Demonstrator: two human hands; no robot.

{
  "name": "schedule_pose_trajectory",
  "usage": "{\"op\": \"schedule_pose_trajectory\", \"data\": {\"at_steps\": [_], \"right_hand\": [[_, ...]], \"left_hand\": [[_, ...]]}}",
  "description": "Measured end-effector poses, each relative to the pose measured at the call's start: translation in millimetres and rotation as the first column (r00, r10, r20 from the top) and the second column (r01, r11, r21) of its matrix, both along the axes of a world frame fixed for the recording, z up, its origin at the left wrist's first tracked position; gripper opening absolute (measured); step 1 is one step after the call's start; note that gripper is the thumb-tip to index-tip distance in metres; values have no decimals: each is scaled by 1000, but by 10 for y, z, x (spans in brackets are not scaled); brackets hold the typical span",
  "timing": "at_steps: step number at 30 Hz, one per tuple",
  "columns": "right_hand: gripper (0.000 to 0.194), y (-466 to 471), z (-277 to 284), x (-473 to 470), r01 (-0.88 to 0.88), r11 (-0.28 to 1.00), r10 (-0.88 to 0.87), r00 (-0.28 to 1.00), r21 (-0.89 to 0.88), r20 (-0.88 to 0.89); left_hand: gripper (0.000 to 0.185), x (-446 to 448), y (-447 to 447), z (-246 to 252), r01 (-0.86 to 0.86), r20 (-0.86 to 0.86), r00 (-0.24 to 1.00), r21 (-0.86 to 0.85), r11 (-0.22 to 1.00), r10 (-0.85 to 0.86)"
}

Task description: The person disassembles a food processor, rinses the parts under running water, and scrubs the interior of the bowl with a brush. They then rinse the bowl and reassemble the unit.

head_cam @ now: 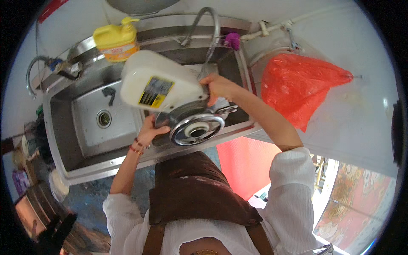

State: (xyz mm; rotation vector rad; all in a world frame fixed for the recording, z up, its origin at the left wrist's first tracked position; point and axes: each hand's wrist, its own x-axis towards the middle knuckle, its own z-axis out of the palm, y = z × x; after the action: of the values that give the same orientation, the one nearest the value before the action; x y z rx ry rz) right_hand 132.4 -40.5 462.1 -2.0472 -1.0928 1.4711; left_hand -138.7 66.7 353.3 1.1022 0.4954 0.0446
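Note:
A bulky kitchen machine point(165, 83), whose exact kind I cannot tell, is tilted over the middle of the stainless steel double sink point(95, 173). It has a cream housing with a yellow and black label, a dark metal collar and a chrome ring point(197, 129) with a round hub facing me. My left hand point(152, 130) grips the lower left side of the metal collar, thumb forward. My right hand point(220, 87) holds the machine on its right, where the housing meets the collar. The machine hides much of the right basin and the divider.
A yellow pump bottle point(116, 43) stands at the sink's back edge. A gooseneck faucet point(216, 30) arches over the right basin; another tap point(63, 68) sits left. A dark object point(110, 95) lies near the left drain point(104, 119). A red plastic bag point(293, 86) hangs on the right wall.

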Motion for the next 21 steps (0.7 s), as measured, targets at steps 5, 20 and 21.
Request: {"op": "schedule_pose_trajectory", "data": {"at_steps": [5, 20, 21], "right_hand": [[35, -400, 222, -301, -29, 991, 48, 988, 131, -145], [17, -2318, -10, 469, -634, 565, 116, 695, 528, 710], [17, -2522, -98, 548, -658, 587, 71, 623, 472, 779]], "left_hand": [[52, -273, -46, 68, 136, -257, 962, 149, 979, -95], [46, 1033, -1460, -149, -161, -158, 983, -461, 873, 98], [49, 1054, -1611, -187, -191, -160, 978, -397, 898, 137]]}}
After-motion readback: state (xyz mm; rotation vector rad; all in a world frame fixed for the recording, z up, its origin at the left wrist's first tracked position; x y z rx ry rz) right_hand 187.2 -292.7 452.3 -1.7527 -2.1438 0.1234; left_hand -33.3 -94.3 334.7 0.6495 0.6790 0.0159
